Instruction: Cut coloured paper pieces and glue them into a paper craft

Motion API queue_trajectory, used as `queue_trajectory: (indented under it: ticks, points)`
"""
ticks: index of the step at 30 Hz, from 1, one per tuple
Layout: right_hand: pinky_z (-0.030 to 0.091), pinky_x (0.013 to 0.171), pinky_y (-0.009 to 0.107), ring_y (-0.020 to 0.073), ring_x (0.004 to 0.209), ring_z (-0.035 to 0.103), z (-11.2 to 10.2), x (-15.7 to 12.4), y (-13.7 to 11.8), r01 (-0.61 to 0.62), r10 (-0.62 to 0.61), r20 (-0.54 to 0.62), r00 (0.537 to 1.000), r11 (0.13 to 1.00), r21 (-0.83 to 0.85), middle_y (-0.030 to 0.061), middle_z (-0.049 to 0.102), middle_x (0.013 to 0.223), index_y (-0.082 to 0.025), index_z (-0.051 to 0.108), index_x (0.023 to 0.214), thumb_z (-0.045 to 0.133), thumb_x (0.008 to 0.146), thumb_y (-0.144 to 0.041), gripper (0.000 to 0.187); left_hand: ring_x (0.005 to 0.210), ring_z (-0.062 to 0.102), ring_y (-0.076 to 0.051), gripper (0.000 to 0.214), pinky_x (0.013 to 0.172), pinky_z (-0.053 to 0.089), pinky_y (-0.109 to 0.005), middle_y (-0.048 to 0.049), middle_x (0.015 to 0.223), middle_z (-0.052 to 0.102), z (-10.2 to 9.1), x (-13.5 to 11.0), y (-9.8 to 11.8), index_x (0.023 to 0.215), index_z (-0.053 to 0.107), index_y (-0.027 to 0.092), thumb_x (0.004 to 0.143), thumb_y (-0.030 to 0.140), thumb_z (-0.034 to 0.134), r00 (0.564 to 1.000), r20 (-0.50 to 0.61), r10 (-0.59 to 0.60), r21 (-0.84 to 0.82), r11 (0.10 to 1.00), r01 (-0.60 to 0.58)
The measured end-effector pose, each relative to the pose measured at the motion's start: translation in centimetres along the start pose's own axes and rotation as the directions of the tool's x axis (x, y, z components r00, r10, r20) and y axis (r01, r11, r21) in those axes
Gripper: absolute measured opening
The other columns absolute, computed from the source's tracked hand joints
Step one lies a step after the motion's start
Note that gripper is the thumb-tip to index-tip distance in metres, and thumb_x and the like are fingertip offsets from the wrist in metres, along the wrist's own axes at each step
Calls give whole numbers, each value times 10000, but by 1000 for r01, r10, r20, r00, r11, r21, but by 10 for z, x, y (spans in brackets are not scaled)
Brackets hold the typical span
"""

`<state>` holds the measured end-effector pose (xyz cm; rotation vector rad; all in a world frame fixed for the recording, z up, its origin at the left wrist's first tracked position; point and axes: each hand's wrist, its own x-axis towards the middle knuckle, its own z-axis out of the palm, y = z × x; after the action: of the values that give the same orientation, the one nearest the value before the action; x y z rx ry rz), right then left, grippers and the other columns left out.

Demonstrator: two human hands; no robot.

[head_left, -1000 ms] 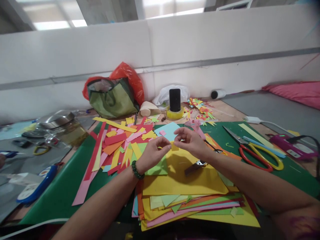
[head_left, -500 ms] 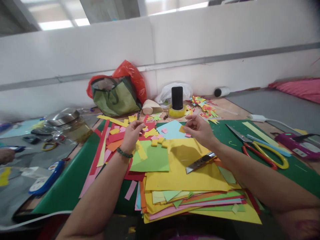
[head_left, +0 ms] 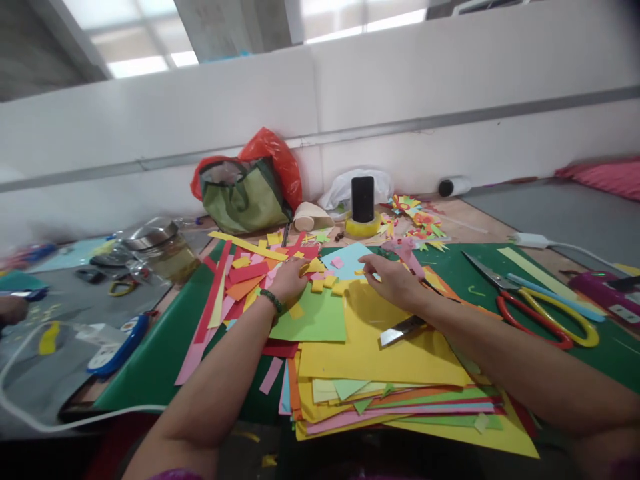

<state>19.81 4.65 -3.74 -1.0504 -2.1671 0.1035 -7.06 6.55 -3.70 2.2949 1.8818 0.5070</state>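
My left hand (head_left: 291, 280), with a green bead bracelet (head_left: 273, 300) at the wrist, rests low on a heap of coloured paper strips (head_left: 235, 280). Its fingers are bunched at a small yellow square (head_left: 306, 268). My right hand (head_left: 395, 280) lies on the big yellow sheet (head_left: 370, 353), fingertips pinched near more small yellow squares (head_left: 333, 285). A light blue sheet (head_left: 350, 257) lies between and beyond both hands. A green sheet (head_left: 315, 320) lies under my left wrist.
A utility knife (head_left: 403, 328) lies on the yellow sheet atop a stack of coloured paper (head_left: 410, 407). Red and yellow scissors (head_left: 545, 313) lie on the green cutting mat (head_left: 145, 367). A phone (head_left: 363, 199), green bag (head_left: 243, 197) and jar (head_left: 165, 253) stand behind. Another person's hand (head_left: 10, 308) shows far left.
Both hands have dropped from mid-air down onto the paper. The small squares that were pinched between them a second ago now lie on the sheets.
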Motion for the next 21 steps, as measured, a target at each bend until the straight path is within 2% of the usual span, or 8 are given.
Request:
queue_trajectory:
  ticks: [4,7,9,11,14,18,21]
  points:
    - [532,745,331,217,869,678,0,-2,-1,-10,11,94,996,1000,-16,96,708,967,-177,601,1081,488,805,-84,313,1084,587,-282,371,981,425,-398,-133,1133,665,-2,0,2,1142,656,176,781,145,575,1000,19,-21,47,999,20]
    - [528,798,360,240,955,666,-2,-3,0,-15,23,196,980,999,-39,119,701,1061,-169,607,1124,492,773,-44,390,1040,602,-291,337,942,433,-392,-147,1079,673,-4,3,2,1121,670,161,794,177,587,998,23,-54,58,997,53]
    - [520,823,379,252,992,653,-4,-2,2,1,13,222,975,998,-65,119,695,1084,-177,624,1112,485,741,-15,428,1018,610,-289,324,916,439,-377,-145,1047,680,-4,4,0,1103,683,158,791,191,602,997,20,-80,50,996,79]
    - [506,848,411,268,1021,634,-7,0,5,33,-16,182,983,995,-94,118,689,1078,-182,638,1078,481,730,-14,417,1004,615,-276,329,895,443,-355,-135,1052,689,-5,4,-2,1105,687,166,788,196,608,994,11,-105,30,994,105]
    - [476,875,460,284,1011,615,-15,3,8,60,-52,54,997,988,-144,114,688,1038,-186,645,1022,493,761,-55,329,957,626,-252,309,854,446,-327,-107,1041,712,-6,3,-6,1076,703,189,789,197,589,990,-12,-138,-14,990,137]
    - [485,841,423,271,940,620,-27,7,8,91,-104,-96,990,987,-134,114,695,960,-189,641,949,497,820,-116,206,813,631,-232,188,763,445,-308,-77,845,732,-11,1,-8,854,744,194,781,246,578,983,-58,-175,-87,982,169]
    - [496,799,401,264,895,629,-32,7,5,132,-149,-172,974,985,-107,118,697,907,-185,632,905,491,854,-148,155,784,623,-236,211,736,438,-315,-78,794,717,-18,1,-8,774,738,188,785,316,570,969,-134,-208,-171,968,184]
